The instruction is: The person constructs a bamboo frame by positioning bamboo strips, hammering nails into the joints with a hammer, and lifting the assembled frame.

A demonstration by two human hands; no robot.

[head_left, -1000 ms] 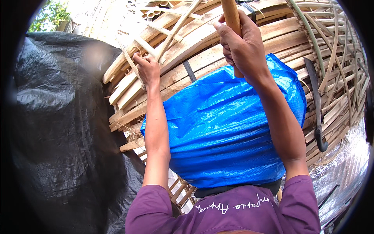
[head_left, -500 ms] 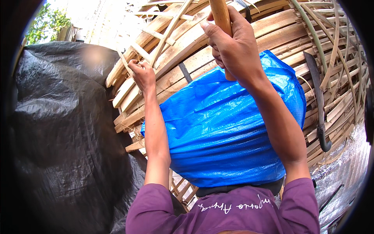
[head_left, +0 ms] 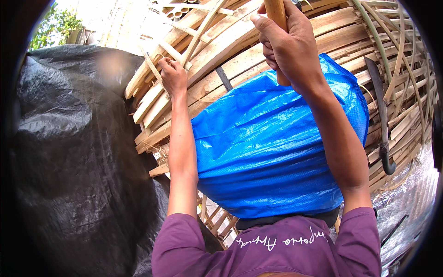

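Observation:
My right hand (head_left: 293, 48) is wrapped round a thick wooden tool handle (head_left: 277, 16), raised above the wooden slats (head_left: 230, 69). The tool's head lies outside the view. Farther left, my left hand (head_left: 174, 76) is closed, its fingertips pinched together beside the crossed bamboo strips (head_left: 200, 34). Whatever those fingers hold is too small or hidden to name. A blue woven plastic sheet (head_left: 267, 143) covers my lap and spreads over the near slats, beneath my right forearm.
A machete with a dark blade and hooked handle (head_left: 380, 111) rests on the slats at the right. Thin bamboo strips (head_left: 399, 51) cross near it. Black tarpaulin (head_left: 83, 152) hangs along the left side. Silvery sheeting (head_left: 410, 194) lies at the lower right.
The whole view has shifted slightly, so the slats, sheet and machete sit a little farther right. Both hands keep the same grip, with little movement against the slats.

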